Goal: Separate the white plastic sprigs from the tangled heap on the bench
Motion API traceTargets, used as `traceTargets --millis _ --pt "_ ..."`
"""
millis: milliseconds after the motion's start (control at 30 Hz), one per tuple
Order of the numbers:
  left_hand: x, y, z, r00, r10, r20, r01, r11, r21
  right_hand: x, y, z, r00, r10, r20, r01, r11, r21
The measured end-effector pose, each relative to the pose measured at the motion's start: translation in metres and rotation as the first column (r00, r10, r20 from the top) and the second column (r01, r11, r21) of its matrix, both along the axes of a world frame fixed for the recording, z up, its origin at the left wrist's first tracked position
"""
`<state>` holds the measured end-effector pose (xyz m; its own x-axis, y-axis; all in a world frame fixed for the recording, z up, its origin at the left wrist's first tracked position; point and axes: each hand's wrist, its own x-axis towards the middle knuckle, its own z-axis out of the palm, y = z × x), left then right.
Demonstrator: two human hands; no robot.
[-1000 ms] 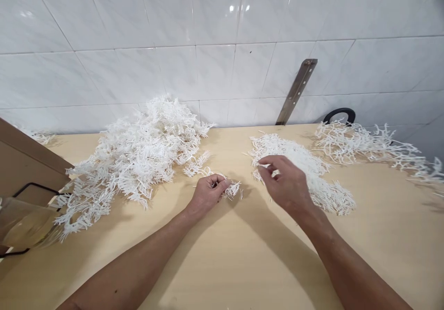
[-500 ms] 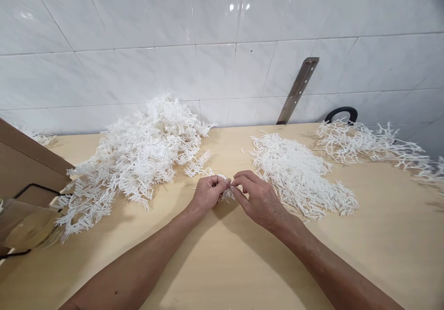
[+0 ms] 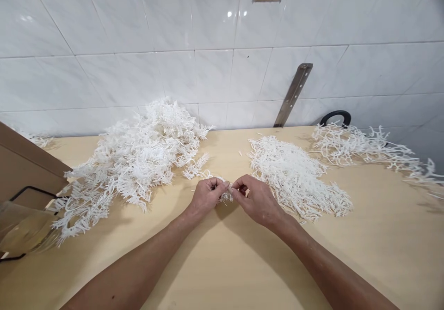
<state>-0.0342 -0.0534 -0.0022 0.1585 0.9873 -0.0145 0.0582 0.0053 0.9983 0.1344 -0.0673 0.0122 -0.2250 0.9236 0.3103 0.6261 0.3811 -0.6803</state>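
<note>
Near the middle of the wooden table (image 3: 215, 273), my left hand (image 3: 209, 194) is closed on a small white branched piece (image 3: 226, 196), pinched between thumb and fingers. Close beside it on the right, my right hand (image 3: 254, 199) pinches at the same piece, its fingertips almost touching the left ones. A large heap of white branched pieces (image 3: 138, 153) lies to the left. Just right of my right hand is a flatter pile of thin white pieces (image 3: 294, 176). Another tangle of longer white strands (image 3: 360, 146) spreads at the far right.
A brown box (image 3: 31, 167) and a clear container with a black wire frame (image 3: 27, 229) stand at the left edge. Behind the table rises a white tiled wall (image 3: 173, 79). A metal strip (image 3: 294, 95) and a black ring-shaped object (image 3: 336, 114) are at the back.
My right hand's fingers have drawn together into a closer pinch at the small piece. The view has shifted slightly; the piles look the same.
</note>
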Motion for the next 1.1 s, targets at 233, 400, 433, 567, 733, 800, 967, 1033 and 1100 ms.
traceTargets --millis 233,400,433,567,733,800,967,1033,1100 --pt "0.001 0.002 -0.002 0.995 -0.011 -0.097 0.018 0.997 0.069 0.004 0.0 -0.002 0.99 0.137 0.028 -0.136 0.99 -0.037" --pt "0.002 0.006 -0.005 0.986 0.096 -0.134 -0.079 0.989 0.126 0.003 -0.013 0.013 0.946 0.316 0.074 -0.309 0.947 -0.09" --pt "0.002 0.007 -0.005 0.987 0.106 -0.117 -0.092 0.988 0.122 0.002 -0.015 0.017 0.939 0.339 0.058 -0.332 0.938 -0.1" --pt "0.0 0.004 -0.001 0.999 0.028 -0.046 -0.025 0.998 0.061 0.006 -0.011 0.023 0.981 0.155 -0.115 -0.164 0.983 -0.08" --pt "-0.003 0.002 0.0 0.999 -0.007 0.036 0.008 1.0 -0.03 0.038 0.017 0.008 0.972 -0.195 -0.131 0.199 0.98 0.018" --pt "-0.003 0.003 -0.002 0.999 -0.006 0.052 0.009 0.999 -0.049 0.051 0.026 0.001 0.952 -0.303 -0.031 0.305 0.946 0.11" --pt "-0.002 0.005 -0.006 0.999 -0.004 0.052 0.007 0.999 -0.046 0.053 0.028 0.0 0.934 -0.354 0.039 0.342 0.923 0.177" --pt "-0.002 0.005 -0.005 0.999 -0.013 0.041 0.014 1.0 -0.026 0.041 0.02 0.004 0.972 -0.233 0.004 0.233 0.972 0.044" --pt "-0.002 0.004 -0.006 0.999 -0.013 0.036 0.013 1.0 0.006 0.027 0.012 0.009 0.993 -0.112 -0.024 0.108 0.988 -0.113"
